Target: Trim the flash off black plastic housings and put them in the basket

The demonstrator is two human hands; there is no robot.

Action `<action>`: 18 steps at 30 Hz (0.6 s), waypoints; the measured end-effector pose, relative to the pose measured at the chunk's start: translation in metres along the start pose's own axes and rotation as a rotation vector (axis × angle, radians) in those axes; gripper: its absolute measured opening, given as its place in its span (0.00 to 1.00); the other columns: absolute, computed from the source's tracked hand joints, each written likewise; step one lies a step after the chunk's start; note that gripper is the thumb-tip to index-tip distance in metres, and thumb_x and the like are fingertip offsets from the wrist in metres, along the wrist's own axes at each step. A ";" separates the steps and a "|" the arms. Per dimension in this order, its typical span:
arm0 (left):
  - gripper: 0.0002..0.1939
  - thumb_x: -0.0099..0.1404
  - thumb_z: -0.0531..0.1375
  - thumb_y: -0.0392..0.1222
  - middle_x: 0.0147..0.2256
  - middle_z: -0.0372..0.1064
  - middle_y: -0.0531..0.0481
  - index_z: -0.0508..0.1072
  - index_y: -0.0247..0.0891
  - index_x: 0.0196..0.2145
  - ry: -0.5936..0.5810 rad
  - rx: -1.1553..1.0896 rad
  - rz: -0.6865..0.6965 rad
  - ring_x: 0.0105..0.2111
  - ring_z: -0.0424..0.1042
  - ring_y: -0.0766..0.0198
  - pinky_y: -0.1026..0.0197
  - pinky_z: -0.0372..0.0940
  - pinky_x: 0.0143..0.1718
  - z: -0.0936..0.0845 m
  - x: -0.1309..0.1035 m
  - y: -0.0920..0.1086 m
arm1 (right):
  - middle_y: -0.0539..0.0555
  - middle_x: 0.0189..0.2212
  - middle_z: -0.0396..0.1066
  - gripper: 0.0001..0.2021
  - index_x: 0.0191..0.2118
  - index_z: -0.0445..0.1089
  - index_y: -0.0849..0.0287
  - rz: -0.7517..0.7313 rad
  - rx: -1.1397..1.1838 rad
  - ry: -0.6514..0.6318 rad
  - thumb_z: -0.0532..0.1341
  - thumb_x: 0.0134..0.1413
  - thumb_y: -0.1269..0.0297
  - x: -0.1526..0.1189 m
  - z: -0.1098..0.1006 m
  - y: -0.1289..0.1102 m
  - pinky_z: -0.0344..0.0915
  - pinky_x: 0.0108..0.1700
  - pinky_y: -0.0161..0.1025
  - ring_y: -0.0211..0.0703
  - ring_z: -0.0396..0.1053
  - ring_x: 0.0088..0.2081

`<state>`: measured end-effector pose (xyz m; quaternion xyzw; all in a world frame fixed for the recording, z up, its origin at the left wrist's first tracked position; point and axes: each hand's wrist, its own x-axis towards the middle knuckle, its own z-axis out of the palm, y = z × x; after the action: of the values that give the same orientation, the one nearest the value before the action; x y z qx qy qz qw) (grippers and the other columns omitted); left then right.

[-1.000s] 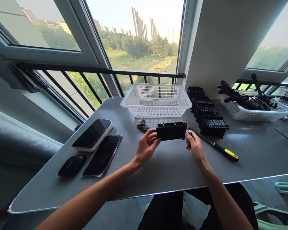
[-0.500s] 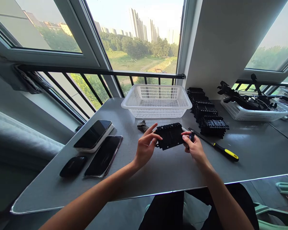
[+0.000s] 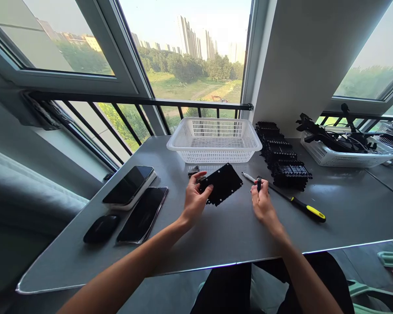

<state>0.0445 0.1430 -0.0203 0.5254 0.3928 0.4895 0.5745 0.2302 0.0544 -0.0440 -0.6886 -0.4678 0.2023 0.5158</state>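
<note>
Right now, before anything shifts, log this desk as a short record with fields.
Left hand: holds a flat black part by its left end
Right hand: grips a small dark object, apart from the black part
Near right hand: pale pen-like item, partly hidden; yellow-and-black-handled tool
Behind hands: white basket
Right of basket: piled black parts
Left side: two dark-screened devices, rounded black object

Bare forearms [image 3: 142, 257], black legwear [image 3: 229, 290]
</note>
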 end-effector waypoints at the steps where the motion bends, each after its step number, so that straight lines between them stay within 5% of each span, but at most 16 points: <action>1: 0.30 0.52 0.66 0.42 0.28 0.72 0.52 0.64 0.37 0.52 0.050 0.001 0.015 0.25 0.72 0.65 0.66 0.68 0.26 -0.002 0.003 -0.001 | 0.56 0.38 0.67 0.13 0.49 0.57 0.57 -0.015 -0.138 -0.011 0.47 0.66 0.56 -0.002 0.000 0.000 0.63 0.36 0.40 0.45 0.67 0.36; 8: 0.30 0.49 0.67 0.43 0.28 0.72 0.53 0.64 0.38 0.49 0.139 -0.036 0.009 0.24 0.71 0.65 0.66 0.67 0.24 -0.004 0.008 -0.002 | 0.63 0.47 0.63 0.24 0.64 0.55 0.61 -0.127 -0.848 -0.211 0.47 0.64 0.74 -0.019 0.014 -0.002 0.63 0.44 0.42 0.52 0.65 0.45; 13: 0.29 0.49 0.67 0.44 0.29 0.71 0.53 0.63 0.39 0.48 0.124 -0.038 0.009 0.25 0.71 0.65 0.64 0.68 0.25 -0.002 0.007 -0.003 | 0.63 0.48 0.64 0.28 0.65 0.55 0.65 -0.185 -0.958 -0.236 0.47 0.59 0.81 -0.022 0.019 0.004 0.60 0.50 0.43 0.52 0.61 0.47; 18: 0.27 0.50 0.66 0.43 0.29 0.71 0.53 0.64 0.39 0.47 0.103 -0.007 0.017 0.27 0.71 0.65 0.65 0.67 0.26 -0.002 0.009 -0.005 | 0.62 0.49 0.65 0.25 0.65 0.56 0.59 -0.199 -0.972 -0.181 0.50 0.64 0.74 -0.019 0.012 -0.004 0.60 0.50 0.45 0.52 0.61 0.48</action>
<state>0.0447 0.1520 -0.0249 0.5009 0.4156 0.5219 0.5514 0.2103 0.0447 -0.0493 -0.7810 -0.6141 -0.0299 0.1096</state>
